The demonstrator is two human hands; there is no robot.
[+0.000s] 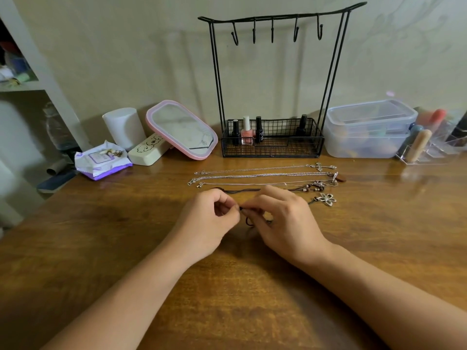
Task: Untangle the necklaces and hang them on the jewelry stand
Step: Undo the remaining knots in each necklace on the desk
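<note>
My left hand (212, 221) and my right hand (285, 223) meet at the table's middle, and both pinch a dark cord necklace (246, 217) between their fingertips. Its silver flower pendant (327, 199) lies on the wood to the right of my right hand. Behind my hands, several necklaces lie stretched out in rows: a thin silver chain (252, 169), a thicker silver chain (260, 176), a fine chain (252, 184) and a dark beaded cord (242, 190). The black wire jewelry stand (278, 18) rises at the back, its hooks bare.
The stand's wire basket (273, 150) holds nail polish bottles. Left of it are a pink-rimmed mirror (182, 130), a cream case (149, 150), a white cylinder (123, 127) and a wipes pack (101, 160). Clear plastic boxes (369, 130) and an acrylic organiser (427, 147) sit at the right.
</note>
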